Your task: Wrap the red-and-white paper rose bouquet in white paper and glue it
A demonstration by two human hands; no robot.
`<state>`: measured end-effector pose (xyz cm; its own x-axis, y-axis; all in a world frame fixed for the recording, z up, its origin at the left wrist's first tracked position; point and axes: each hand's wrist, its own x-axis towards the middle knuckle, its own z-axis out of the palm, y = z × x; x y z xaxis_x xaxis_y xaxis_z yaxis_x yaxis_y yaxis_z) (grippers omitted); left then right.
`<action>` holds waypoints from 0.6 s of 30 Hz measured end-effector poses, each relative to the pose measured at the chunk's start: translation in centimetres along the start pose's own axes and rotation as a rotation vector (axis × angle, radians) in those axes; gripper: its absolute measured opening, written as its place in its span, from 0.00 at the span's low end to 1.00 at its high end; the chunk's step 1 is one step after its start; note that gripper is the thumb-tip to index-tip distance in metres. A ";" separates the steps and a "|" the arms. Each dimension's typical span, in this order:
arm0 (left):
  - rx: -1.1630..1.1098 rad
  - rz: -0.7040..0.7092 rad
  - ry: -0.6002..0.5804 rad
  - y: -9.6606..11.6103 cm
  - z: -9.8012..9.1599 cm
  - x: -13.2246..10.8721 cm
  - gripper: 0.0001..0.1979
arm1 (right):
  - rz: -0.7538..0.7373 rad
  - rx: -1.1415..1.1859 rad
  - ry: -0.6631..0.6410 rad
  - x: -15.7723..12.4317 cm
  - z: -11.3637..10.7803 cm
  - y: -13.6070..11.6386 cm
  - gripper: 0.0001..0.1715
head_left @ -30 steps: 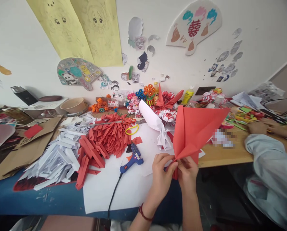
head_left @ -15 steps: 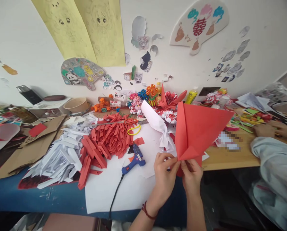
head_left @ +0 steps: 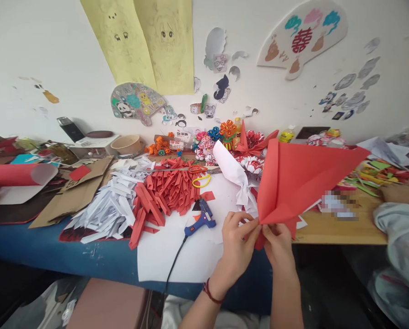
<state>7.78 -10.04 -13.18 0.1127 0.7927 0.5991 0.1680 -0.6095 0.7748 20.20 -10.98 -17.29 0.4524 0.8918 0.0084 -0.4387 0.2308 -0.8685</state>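
A large sheet of red paper (head_left: pixel 304 183), gathered to a narrow point at its bottom, fans out above my two hands. My left hand (head_left: pixel 239 242) pinches that gathered point from the left, fingers closed. From the right, my right hand (head_left: pixel 279 244) pinches the same spot, its thumb close to the left fingers. A bit of the red paper hangs below the pinch, partly hidden by the hands. Just behind them lies a twisted white paper piece (head_left: pixel 232 169). Left of my hands, a blue glue gun (head_left: pixel 201 222) rests on a white sheet (head_left: pixel 177 260).
Piles of folded white paper strips (head_left: pixel 108 205) and red paper strips (head_left: pixel 173 183) lie to the left, with yellow-handled scissors (head_left: pixel 201 181) beside them. Paper flowers (head_left: pixel 228 130) and bottles stand along the wall. At the right, another person's sleeve (head_left: pixel 401 237) rests by the wooden table (head_left: pixel 348 228).
The view has shifted left, so things appear further right. The red paper's upper right corner now spreads further out to the right, while both hands keep pinching its base.
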 end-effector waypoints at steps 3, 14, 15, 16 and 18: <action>0.028 0.026 -0.002 0.4 -0.3 -0.3 0.11 | 0.054 -0.031 -0.099 -0.2 -0.1 -0.5 0.19; 0.115 0.077 -0.089 0.4 -0.1 1.0 0.13 | 0.015 -0.132 -0.099 1.0 -1.3 -1.0 0.17; 0.112 0.073 -0.101 0.3 0.0 1.2 0.14 | -0.011 -0.142 -0.077 1.3 -1.5 -0.9 0.16; 0.109 0.066 -0.113 0.2 0.1 1.4 0.15 | -0.037 -0.148 -0.058 1.6 -1.6 -0.8 0.16; 0.111 0.045 -0.132 0.1 0.3 1.6 0.17 | -0.077 -0.157 -0.034 2.0 -1.7 -0.6 0.16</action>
<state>8.29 -8.85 -12.20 0.2489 0.7637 0.5956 0.2658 -0.6452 0.7163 22.65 -9.97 -17.63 0.4527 0.8868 0.0925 -0.2756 0.2378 -0.9314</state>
